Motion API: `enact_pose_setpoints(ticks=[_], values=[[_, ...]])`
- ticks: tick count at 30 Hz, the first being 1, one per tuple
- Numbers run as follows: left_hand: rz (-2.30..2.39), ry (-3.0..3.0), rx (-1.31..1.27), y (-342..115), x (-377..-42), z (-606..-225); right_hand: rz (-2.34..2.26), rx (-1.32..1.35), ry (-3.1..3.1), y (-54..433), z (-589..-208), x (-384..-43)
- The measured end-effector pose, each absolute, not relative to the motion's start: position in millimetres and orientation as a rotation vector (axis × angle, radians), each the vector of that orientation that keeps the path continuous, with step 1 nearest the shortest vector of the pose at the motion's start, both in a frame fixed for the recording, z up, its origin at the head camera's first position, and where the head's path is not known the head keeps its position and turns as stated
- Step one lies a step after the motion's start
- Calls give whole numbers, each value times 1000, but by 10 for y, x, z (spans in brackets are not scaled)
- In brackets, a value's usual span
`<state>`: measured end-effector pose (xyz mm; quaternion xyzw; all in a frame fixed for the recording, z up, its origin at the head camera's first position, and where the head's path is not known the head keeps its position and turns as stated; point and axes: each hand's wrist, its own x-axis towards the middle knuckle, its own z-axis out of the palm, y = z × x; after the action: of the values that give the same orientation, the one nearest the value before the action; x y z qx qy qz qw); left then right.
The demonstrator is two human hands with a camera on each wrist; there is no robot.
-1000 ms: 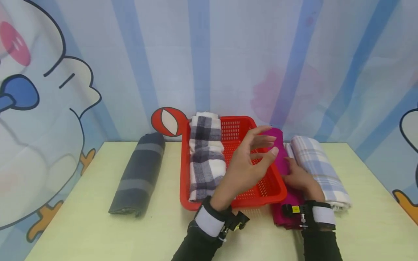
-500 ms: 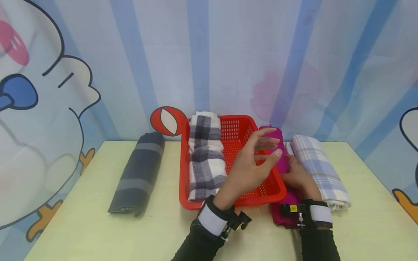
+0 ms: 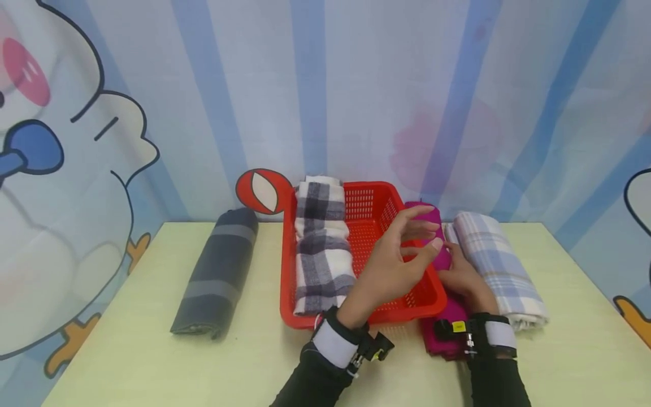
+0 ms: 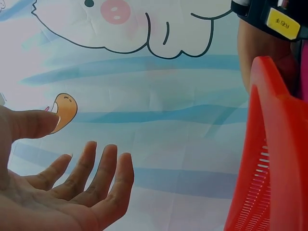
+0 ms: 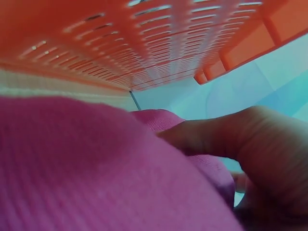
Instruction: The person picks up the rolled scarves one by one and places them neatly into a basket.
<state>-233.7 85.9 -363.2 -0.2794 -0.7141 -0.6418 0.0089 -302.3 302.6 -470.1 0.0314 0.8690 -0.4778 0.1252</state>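
Observation:
My right hand point(image 3: 468, 282) grips a rolled magenta scarf point(image 3: 450, 311) that lies along the right side of a red plastic basket point(image 3: 286, 271). In the right wrist view the thumb presses on the scarf's top point(image 5: 96, 163), while the other fingers are mostly hidden behind it. Over the basket's right half hovers my left hand point(image 3: 391, 268), its fingers loosely bent and holding nothing. The left wrist view shows that palm point(image 4: 57, 207) apart from the basket's wall point(image 4: 284, 154). A black-and-white checked scarf point(image 3: 322, 249) fills the left side of the basket.
Right of the magenta roll lies a light blue plaid rolled scarf point(image 3: 495, 263) with a fringed end. A dark grey striped roll point(image 3: 216, 271) lies on the pale table point(image 3: 152, 350) at left. Behind the table hangs a cartoon-printed backdrop point(image 3: 259, 102).
My left hand has drifted slightly right over the basket. The right hand's fingers have tucked in around the magenta scarf's right side; the scarf has stayed about where it was.

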Motion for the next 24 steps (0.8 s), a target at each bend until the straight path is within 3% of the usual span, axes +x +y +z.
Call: enact_pose_setpoints(ticks=[13,24], values=[[-2067,-2195,-873,883,-2329,-3622,-1712,50,2339,3036,-4776,-3055],[-2068,-2202,-874,894,-2358,-3612,-1928,157,2028,3135,-4618,-2991]])
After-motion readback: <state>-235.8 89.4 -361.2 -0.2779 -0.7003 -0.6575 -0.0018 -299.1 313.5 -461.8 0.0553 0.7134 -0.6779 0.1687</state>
